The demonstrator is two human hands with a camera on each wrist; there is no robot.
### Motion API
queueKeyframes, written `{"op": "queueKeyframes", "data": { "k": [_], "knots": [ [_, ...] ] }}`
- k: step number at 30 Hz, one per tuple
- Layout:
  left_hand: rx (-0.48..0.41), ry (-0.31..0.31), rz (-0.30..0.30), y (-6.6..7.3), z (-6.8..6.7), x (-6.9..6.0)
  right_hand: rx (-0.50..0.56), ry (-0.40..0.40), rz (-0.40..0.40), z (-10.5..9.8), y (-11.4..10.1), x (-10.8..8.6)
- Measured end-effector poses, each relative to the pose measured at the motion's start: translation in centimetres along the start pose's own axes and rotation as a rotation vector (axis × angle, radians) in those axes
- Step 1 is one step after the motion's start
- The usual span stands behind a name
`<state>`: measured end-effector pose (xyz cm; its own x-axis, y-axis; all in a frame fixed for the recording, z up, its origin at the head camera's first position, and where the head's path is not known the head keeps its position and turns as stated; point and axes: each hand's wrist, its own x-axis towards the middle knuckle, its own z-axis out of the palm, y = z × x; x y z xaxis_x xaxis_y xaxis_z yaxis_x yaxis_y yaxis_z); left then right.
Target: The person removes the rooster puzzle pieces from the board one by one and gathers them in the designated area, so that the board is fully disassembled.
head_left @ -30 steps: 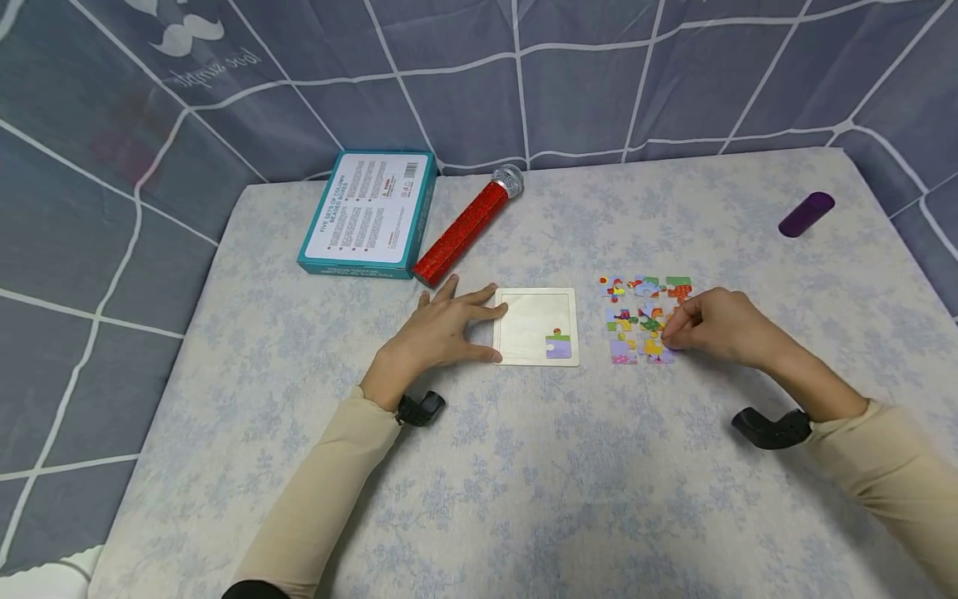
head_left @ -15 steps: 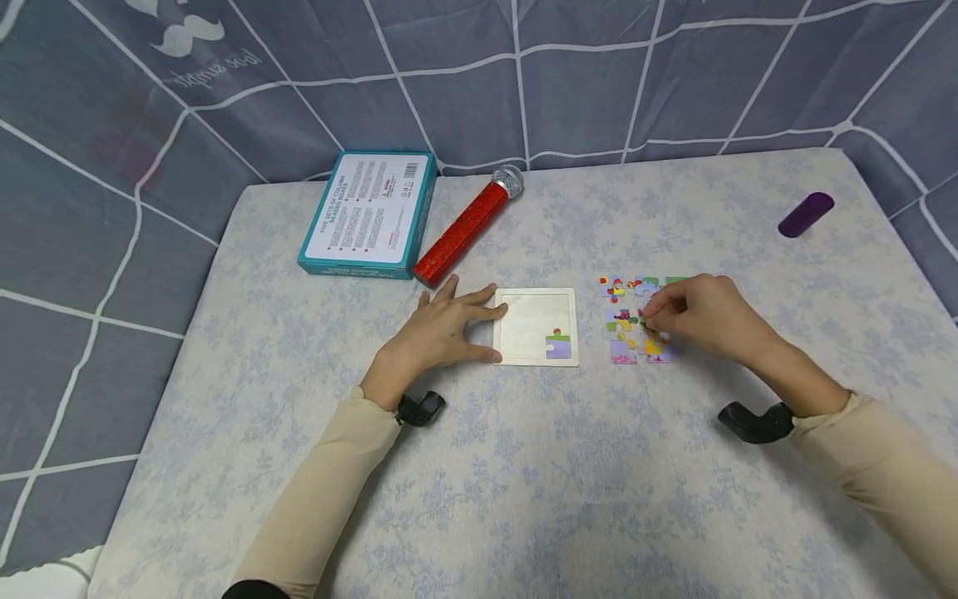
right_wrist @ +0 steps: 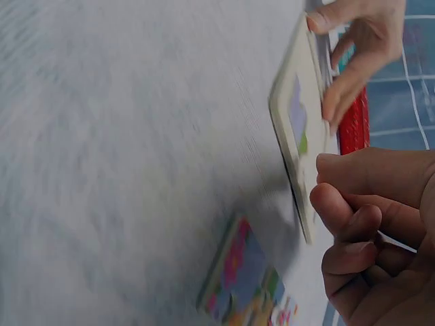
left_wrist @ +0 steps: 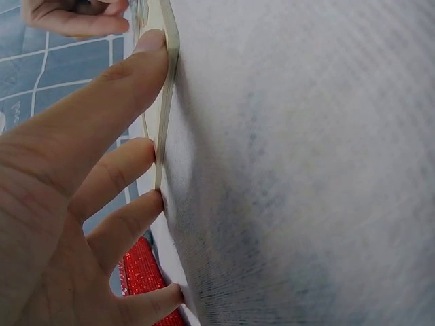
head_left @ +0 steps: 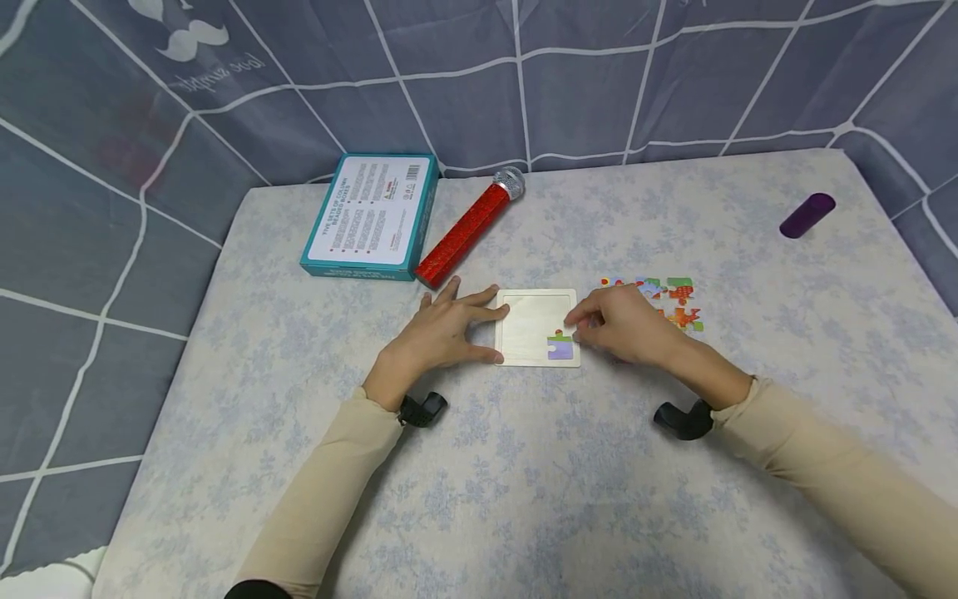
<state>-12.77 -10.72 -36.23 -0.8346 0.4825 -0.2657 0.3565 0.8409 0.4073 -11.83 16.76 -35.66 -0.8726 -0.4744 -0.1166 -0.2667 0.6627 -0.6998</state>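
A shallow, pale wooden puzzle tray (head_left: 527, 320) lies flat. One purple-and-green puzzle piece (head_left: 559, 348) sits in its lower right corner. My left hand (head_left: 441, 329) has its fingers spread, and the thumb and fingertips rest on the tray's left edge. At the tray's right edge is my right hand (head_left: 624, 324), fingers curled and thumb close to the index finger. No piece shows between the fingertips in the right wrist view. Colourful loose puzzle pieces (head_left: 683, 318) lie right of the tray, several hidden under the right hand.
A teal-edged box (head_left: 367, 216) lies at the back left. A red glittery microphone (head_left: 467, 233) slants beside it, just beyond the left hand. Far right lies a purple cylinder (head_left: 807, 215). A grey-blue curtain (head_left: 584, 91) with white lines hangs behind the table.
My right hand has moved left from over the loose pieces to the tray's right edge, uncovering pieces on the right. The left hand stays on the tray.
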Motion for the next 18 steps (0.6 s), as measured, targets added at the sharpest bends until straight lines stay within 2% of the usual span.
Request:
{"op": "queueKeyframes", "data": {
  "k": [10, 18],
  "knots": [
    [0.004, 0.004, 0.002, 0.1, 0.1, 0.1, -0.036, -0.008, -0.056, 1.2, -0.4, 0.8],
    [0.004, 0.004, 0.003, 0.0, 0.1, 0.1, -0.017, 0.016, -0.02, 1.2, -0.5, 0.8]
  ]
}}
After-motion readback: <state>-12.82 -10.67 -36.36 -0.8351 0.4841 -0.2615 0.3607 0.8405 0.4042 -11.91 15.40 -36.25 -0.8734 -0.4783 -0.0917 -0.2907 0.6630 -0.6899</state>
